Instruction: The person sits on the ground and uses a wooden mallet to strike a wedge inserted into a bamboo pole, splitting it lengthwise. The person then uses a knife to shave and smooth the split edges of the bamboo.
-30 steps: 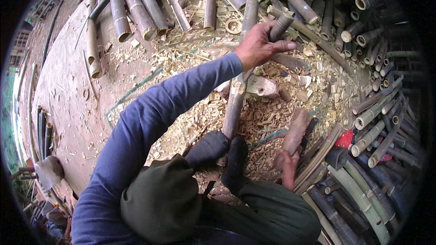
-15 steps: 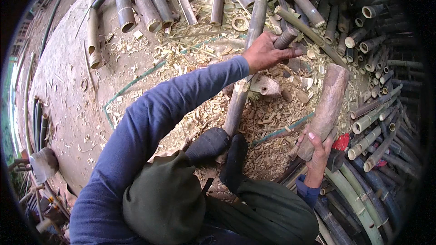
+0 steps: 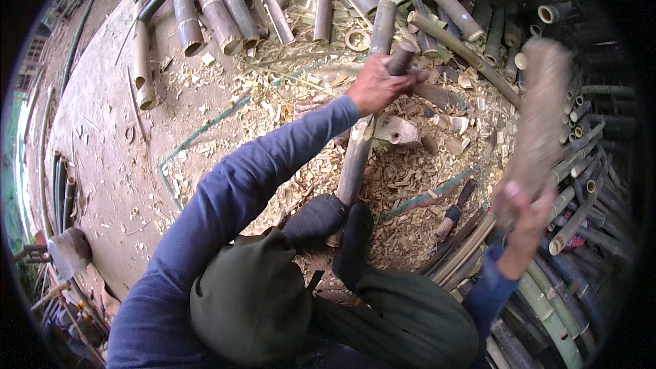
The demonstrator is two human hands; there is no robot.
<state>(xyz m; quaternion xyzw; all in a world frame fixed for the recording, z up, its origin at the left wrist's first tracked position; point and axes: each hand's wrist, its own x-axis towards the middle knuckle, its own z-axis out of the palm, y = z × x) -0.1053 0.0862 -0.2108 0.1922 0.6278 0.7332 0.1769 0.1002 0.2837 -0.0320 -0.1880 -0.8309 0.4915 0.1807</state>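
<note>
My left hand (image 3: 372,89) is closed around a tool with a dark, round, ridged handle (image 3: 402,59); its lower end is hidden. Beneath that hand runs a bamboo pole (image 3: 355,160), slanting away from between my dark-covered feet (image 3: 313,220). Out to the right, my right hand (image 3: 527,212) grips a thick wooden club (image 3: 541,113) by its near end. The club stands raised, pointing away from me and smeared by motion. A pale wood block with a small hole (image 3: 398,130) sits just right of the pole.
Wood chips (image 3: 410,178) cover the ground around the pole. Cut bamboo poles (image 3: 212,7) lie along the far side, and more bamboo is stacked at the right (image 3: 577,215). A short dark stick-like tool (image 3: 456,212) leans at the right. A hammer-like head (image 3: 69,253) stands at the left.
My right hand has swung the club up and to the right, uncovering the short dark tool. My left hand has shifted slightly left with the handle.
</note>
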